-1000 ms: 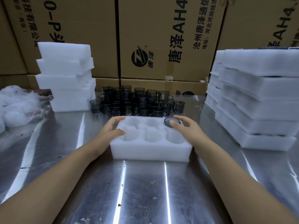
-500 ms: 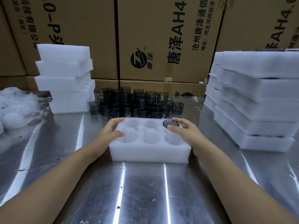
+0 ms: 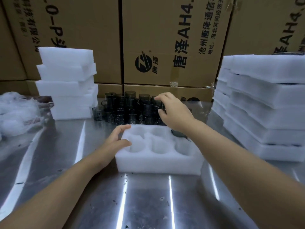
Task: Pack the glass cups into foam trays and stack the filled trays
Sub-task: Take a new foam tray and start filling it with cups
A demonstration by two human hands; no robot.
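**Grip.** Your left hand (image 3: 118,139) lies loose and unclenched on the left rim of the foam tray (image 3: 158,162), fingers on the far corner, thumb on the top face, holding nothing. Your right hand (image 3: 173,113) is out over the right side of the glass cups (image 3: 128,108), with its fingers and thumb curved about one of them. Whether it has hold of that cup cannot be told.

**Item, far left.** Crumpled plastic wrap (image 3: 14,113) on the steel table (image 3: 99,195).

**Item, left.** Left stack (image 3: 67,83) of foam trays, unevenly piled; they look empty, so stock remains.

**Item, centre rear.** Glass cups, dark, packed close together, upright, just beyond the foam tray. Many are left to pack.

**Item, centre front.** Foam tray, six pockets. One seated cup (image 3: 179,133) sits in the far right pocket, partly hidden by your forearm; the other five show white. By my reckoning this tray is barely begun.

**Item, right.** Right stack (image 3: 264,104) of foam trays, with dark edges showing between layers; these are probably the filled ones. The tray in front of you is not yet stacked.
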